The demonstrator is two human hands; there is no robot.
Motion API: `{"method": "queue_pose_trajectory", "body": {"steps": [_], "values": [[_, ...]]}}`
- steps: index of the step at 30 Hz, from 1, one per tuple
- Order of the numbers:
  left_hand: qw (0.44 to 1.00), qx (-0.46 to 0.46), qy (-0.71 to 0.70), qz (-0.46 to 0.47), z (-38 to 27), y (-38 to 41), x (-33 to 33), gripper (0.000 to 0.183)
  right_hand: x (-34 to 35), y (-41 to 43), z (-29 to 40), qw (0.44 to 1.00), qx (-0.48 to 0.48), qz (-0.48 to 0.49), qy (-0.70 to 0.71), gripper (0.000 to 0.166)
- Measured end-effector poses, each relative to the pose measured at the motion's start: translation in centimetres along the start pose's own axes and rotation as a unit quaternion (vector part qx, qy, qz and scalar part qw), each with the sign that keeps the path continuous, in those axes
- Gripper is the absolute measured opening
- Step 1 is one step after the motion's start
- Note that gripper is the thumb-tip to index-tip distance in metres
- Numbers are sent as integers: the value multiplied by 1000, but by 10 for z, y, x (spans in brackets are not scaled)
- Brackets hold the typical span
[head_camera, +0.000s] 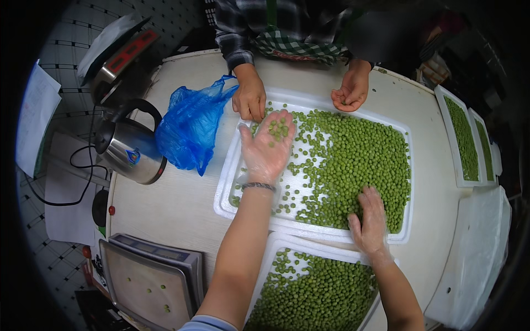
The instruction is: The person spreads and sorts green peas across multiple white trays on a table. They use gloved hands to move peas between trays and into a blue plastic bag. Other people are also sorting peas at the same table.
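Note:
My left hand [269,151], in a clear plastic glove, is turned palm up over the left part of a white foam tray [223,202], with several peas on its palm and fingers. My right hand [369,225], gloved too, rests with bent fingers on the mass of green peas [356,161] at the tray's near right; whether it grips any cannot be told. Loose peas lie scattered between the hands. Nearer me is a second foam tray [265,252] full of peas. Across the table, a person's hand [250,95] touches the far left rim, and their other hand [352,89] holds something small.
A blue plastic bag [192,124] and a steel electric kettle [132,151] stand left. A weighing scale [149,285] with a few peas is at near left. Right are more pea trays [459,140] and a stack of white trays in plastic [472,256].

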State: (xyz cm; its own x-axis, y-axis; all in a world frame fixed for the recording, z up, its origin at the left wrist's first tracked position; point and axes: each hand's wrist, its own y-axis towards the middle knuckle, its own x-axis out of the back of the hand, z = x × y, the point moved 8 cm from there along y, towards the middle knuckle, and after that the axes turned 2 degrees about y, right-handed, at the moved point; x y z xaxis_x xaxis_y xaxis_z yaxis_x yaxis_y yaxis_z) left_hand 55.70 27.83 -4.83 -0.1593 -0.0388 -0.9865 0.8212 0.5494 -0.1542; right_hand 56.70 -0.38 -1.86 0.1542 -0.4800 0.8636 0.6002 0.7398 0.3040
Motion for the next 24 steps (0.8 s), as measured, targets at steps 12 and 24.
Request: {"method": "queue_pose_trajectory", "body": {"steps": [12, 24], "values": [[984, -150, 72, -56, -106, -16, -39, 63, -3, -2, -5, 1000, -12, 10, -9, 48], [945, -161, 221, -179, -195, -10, -68, 20, 1, -3, -1, 1000, -3, -18, 11, 46]]}}
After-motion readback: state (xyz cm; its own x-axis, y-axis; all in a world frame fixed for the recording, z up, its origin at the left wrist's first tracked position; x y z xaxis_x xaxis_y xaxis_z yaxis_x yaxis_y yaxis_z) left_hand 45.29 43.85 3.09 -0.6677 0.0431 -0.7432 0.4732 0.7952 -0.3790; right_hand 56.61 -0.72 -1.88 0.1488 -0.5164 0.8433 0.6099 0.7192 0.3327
